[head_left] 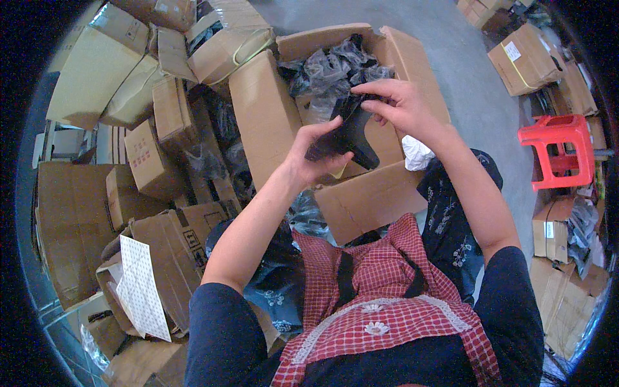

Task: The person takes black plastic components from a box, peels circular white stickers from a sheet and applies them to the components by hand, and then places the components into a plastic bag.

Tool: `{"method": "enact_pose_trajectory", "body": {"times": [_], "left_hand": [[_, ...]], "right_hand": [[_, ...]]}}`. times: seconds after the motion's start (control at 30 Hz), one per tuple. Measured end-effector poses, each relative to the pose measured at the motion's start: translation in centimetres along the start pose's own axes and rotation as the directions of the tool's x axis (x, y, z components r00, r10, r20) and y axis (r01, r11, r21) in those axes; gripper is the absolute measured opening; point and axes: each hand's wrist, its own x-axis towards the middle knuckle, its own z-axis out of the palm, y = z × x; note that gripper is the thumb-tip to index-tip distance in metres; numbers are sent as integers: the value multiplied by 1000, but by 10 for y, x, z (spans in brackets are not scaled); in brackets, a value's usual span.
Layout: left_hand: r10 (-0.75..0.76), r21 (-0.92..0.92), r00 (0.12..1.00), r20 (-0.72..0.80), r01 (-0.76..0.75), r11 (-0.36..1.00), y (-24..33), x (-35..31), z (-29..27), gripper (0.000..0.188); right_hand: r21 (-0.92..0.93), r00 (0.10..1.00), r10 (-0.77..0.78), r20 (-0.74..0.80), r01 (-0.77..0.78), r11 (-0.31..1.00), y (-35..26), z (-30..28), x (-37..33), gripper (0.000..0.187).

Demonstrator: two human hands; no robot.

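Plainly, a black piece held between both my hands

With the clock centred on the piece and 12 pointing away from me, my red checked apron (387, 271) sits at 6. The black piece (351, 137) hangs over the near part of an open carton (264, 116). Its long axis seems to run from about 12, by my right fingertips, to 5, where a blunt end points back toward me; the edge facing 3 curves inward. My left hand (309, 151), at 8, is clamped on it. My right hand (403, 109), at 2, has thumb and forefinger at its upper end; pinching or only touching, I cannot tell. Crumpled white material (418, 153) is near 3. Farther on, plastic-wrapped dark pieces (332, 68) fill the carton toward 12. A red stool (559, 153) stands well apart at 3.
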Motion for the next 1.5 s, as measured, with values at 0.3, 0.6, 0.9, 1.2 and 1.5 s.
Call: {"method": "enact_pose_trajectory", "body": {"times": [0.3,0.6,0.9,1.2,1.5], "left_hand": [[138,-116,985,-104,-150,982,4,10,-8,28],[360,-122,930,-72,-367,922,7,24,-17,33],[348,-210,936,45,-332,920,21,17,-17,39],[84,44,995,-62,-82,996,10,12,-14,29],[125,-50,992,13,-124,991,7,26,-23,27]], "right_hand": [[72,978,182,-103,-175,982,-15,-22,1,13],[704,829,546,121,-459,542,-29,-15,3,26],[721,848,483,219,-474,505,-30,0,3,24],[110,992,-92,86,82,990,-23,-18,1,33],[-239,799,-398,451,537,809,-41,16,-19,19]]}}
